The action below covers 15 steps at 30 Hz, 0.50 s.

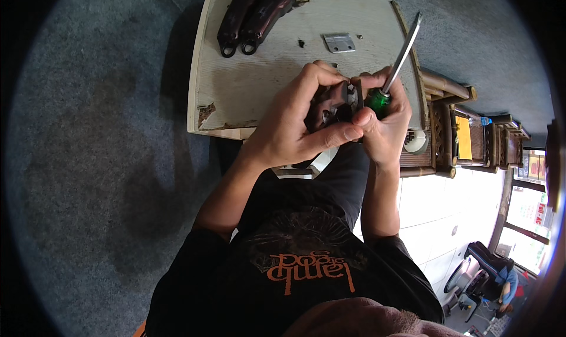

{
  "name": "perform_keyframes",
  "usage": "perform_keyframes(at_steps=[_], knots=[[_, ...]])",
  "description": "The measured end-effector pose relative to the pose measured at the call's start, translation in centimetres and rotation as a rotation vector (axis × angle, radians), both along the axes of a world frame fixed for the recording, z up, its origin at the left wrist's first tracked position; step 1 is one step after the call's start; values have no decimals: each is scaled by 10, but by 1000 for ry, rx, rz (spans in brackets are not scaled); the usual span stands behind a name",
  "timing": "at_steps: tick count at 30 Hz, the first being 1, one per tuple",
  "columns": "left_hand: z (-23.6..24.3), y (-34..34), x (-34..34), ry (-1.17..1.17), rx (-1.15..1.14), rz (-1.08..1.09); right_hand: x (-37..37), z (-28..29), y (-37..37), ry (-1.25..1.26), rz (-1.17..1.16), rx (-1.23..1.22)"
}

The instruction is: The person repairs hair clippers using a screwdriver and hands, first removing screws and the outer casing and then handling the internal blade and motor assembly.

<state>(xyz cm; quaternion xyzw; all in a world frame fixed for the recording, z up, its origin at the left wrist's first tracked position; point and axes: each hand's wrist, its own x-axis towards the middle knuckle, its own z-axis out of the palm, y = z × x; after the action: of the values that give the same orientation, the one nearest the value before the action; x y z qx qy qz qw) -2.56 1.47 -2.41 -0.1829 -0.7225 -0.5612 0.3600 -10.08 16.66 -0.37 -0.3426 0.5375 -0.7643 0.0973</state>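
Note:
Above the near edge of a small whitish table [253, 95], my left hand [286, 116] is closed around a dark maroon hair clipper [326, 108]. My right hand [389, 116] has a screwdriver [380, 101] with a green handle tucked in its palm, the metal shaft pointing up and away. Fingers and thumb of that hand also press at the clipper's end, where a dark flat piece shows; the fingers partly hide it. On the table beyond my hands lie a metal clipper blade [340, 43] and some tiny dark and metal bits.
Two more dark maroon hair clippers [259, 22] lie side by side at the table's far left. A bamboo shelf [439, 131] with a yellow item [464, 138] stands at the right. A blue-grey wall [100, 131] is at the left; a fan [463, 275] stands lower right.

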Motion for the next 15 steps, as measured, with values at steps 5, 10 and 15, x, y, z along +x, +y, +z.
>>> perform_keyframes(at_steps=[5, 10, 15], knots=[[18, -1, 9, -228, 184, -121, -7, 4, 2, -68, 77, 17], [21, -6, 17, -349, 287, -268, -3, 9, 2, -227, 109, 19], [20, -12, 19, -437, 255, -341, 1, 14, 3, -222, 100, 11]])
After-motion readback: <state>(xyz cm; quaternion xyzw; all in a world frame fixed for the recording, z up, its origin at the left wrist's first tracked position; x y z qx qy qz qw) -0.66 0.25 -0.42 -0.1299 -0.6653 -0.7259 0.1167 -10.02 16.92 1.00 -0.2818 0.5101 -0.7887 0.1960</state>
